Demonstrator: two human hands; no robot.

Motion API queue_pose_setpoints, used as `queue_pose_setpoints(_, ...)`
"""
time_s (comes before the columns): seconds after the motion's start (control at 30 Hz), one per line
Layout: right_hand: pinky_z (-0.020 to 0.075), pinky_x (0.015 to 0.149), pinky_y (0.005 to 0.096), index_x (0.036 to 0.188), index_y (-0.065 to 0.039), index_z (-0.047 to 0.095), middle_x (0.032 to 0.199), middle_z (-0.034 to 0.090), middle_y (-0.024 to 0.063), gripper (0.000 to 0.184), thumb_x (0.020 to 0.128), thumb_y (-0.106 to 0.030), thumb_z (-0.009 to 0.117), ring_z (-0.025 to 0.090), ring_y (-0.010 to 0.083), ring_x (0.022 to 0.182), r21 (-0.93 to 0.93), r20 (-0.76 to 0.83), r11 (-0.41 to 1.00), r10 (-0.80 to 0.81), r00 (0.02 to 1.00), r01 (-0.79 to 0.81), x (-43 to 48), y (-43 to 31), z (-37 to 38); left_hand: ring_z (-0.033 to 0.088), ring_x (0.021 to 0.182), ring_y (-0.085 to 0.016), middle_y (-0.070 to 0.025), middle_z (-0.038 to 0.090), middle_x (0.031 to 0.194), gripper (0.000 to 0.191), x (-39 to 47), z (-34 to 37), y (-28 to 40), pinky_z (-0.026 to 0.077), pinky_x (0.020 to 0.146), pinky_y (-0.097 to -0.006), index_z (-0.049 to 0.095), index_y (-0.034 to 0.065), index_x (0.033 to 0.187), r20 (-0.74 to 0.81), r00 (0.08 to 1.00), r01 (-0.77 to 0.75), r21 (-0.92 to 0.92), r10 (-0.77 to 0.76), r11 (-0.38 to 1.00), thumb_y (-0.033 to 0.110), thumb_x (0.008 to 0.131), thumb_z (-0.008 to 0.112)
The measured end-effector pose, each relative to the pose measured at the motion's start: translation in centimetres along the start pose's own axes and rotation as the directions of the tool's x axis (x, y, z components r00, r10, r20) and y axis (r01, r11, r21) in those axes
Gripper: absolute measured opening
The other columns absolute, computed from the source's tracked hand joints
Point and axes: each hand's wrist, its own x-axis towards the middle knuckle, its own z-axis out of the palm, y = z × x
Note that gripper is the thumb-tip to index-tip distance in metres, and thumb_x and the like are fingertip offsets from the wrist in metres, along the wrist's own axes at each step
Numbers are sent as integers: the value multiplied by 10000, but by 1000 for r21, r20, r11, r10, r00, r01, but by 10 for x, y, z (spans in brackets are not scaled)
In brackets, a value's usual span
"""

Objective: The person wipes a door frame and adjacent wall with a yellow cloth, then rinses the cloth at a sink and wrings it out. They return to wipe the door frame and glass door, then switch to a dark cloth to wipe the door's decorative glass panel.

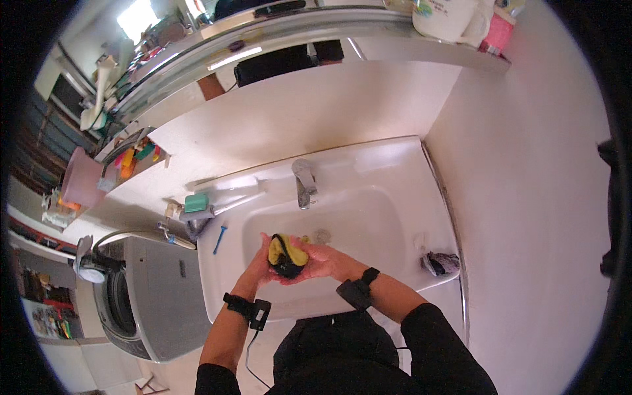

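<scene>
Over the front left of a white washbasin, my left hand and my right hand together hold a bunched yellow-and-black cloth. The hands grip it from opposite sides, and fingers show beneath it. Behind the cloth stands a chrome faucet; no water is seen running from it. Near my right hand is the drain, with a small yellowish thing beside it. Both wrists wear black straps with small boxes.
A blue razor and a green soap bar lie at the basin's left. A dark crumpled cloth rests on its right rim. Left of the basin stands a grey washing machine. A glass shelf with containers crosses above; a wall borders the right.
</scene>
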Motion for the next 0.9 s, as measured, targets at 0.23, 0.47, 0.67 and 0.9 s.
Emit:
queue_pose_setpoints(0.23, 528, 681, 301, 997, -56, 621, 881, 634, 37, 221, 840, -158, 738, 620, 163, 787, -524, -34, 838, -196, 980, 149, 16, 23, -24, 554, 1023, -143, -44, 578, 1092, 386, 4, -13, 10, 475, 906, -302, 551, 62, 1230, 35, 999, 7, 455, -25, 891, 373, 1018, 464)
queue_pose_setpoints(0.47, 524, 639, 404, 860, -37, 606, 821, 664, 127, 326, 704, -242, 806, 649, 289, 707, -977, -63, -79, -781, 621, -199, 45, 23, -59, 577, 851, -171, -70, 604, 965, 238, 60, -23, -34, 493, 767, -321, 574, 25, 1080, -275, 940, 91, 774, 202, 627, 238, 997, 511)
queue_pose_setpoints(0.67, 531, 733, 471, 984, -5, 566, 840, 639, 234, 408, 722, -261, 745, 640, 421, 818, -792, 49, -367, -836, 547, -489, 32, 22, -75, 571, 807, -218, -96, 591, 881, 336, 78, -16, -67, 493, 690, -399, 567, 13, 981, -532, 842, 147, 66, -90, 987, 335, 1017, 476)
queue_pose_setpoints(0.9, 360, 402, 239, 1011, -76, 516, 800, 553, 90, 315, 835, -255, 705, 507, 138, 544, -576, -309, 817, -222, 925, 4, -5, 8, -23, 590, 1095, -241, -123, 588, 1174, 504, 21, 10, -5, 490, 947, -367, 417, 35, 1367, 96, 986, 117, 202, -139, 972, 401, 1020, 429)
